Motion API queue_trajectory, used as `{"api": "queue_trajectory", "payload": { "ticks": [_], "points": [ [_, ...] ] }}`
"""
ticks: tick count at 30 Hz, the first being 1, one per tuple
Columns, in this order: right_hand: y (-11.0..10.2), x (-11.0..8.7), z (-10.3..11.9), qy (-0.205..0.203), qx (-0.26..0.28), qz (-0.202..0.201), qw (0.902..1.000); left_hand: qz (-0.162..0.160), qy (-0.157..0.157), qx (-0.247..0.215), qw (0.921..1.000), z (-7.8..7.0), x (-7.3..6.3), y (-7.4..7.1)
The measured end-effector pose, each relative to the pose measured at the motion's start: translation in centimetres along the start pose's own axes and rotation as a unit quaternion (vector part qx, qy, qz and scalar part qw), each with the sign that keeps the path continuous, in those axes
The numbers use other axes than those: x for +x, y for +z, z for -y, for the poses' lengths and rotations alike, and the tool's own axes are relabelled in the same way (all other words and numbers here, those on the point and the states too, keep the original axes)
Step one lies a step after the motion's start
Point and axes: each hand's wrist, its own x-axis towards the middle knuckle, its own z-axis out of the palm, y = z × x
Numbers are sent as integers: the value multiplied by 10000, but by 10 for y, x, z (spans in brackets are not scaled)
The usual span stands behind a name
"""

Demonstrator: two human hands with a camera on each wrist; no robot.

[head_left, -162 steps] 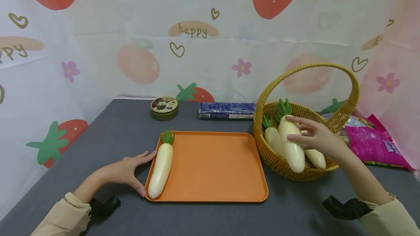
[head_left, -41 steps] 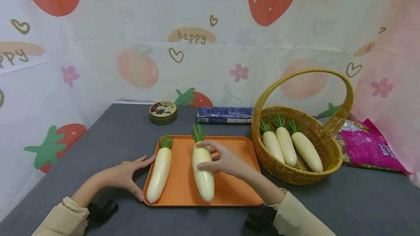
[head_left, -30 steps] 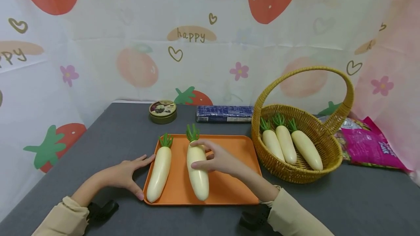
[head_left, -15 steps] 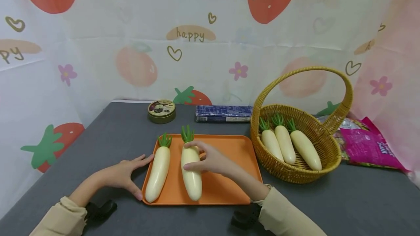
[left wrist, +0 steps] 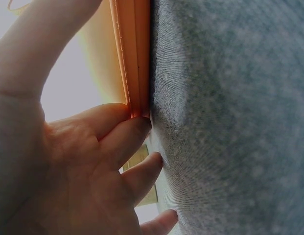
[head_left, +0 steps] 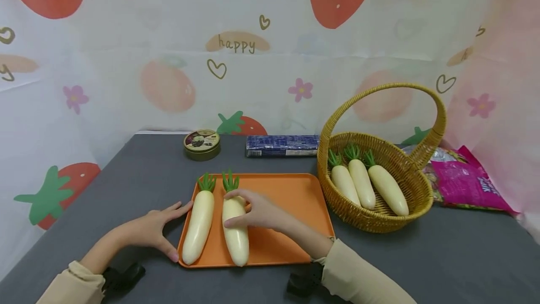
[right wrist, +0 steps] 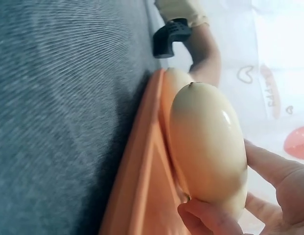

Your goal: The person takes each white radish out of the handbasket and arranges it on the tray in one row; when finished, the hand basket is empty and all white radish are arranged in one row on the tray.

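Observation:
My right hand (head_left: 259, 212) grips a white radish (head_left: 237, 247) with a green leafy top, thumb on one side and fingers on the other. It is low over the left half of the orange tray (head_left: 291, 201). In the right wrist view the radish's blunt end (right wrist: 205, 132) shows close above the tray rim (right wrist: 154, 132). A second white radish (head_left: 198, 229) lies along the tray's left side, leaves pointing away. My left hand (head_left: 143, 233) is spread at the tray's left edge; in the left wrist view its fingertips touch the tray's outer wall (left wrist: 134, 58).
To the tray's right stands a wicker basket (head_left: 417, 196) with a tall handle, holding three white radishes (head_left: 388, 189). Behind are a round tin (head_left: 201, 145) and a blue packet (head_left: 282, 146). A pink bag (head_left: 468, 182) lies beyond the basket, before a printed cloth.
The right hand took a radish from the basket, carried it left over the tray and lowered it near the first radish. The left hand has stayed at the tray's edge.

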Motion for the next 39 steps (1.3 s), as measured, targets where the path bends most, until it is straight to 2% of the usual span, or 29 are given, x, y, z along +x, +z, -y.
{"api": "queue_trajectory", "payload": {
  "ticks": [17, 23, 39],
  "points": [
    [7, 8, 1, 60, -589, -52, 9982, -5, -29, 20, 10000, -4, 1, -1],
    [13, 13, 3, -56, -965, -150, 9952, 6, 64, 15, 10000, 1, -2, -2],
    [22, 20, 8, 92, -1553, -180, 9877, -13, 30, 13, 10000, -1, -3, 0]
  ]
}}
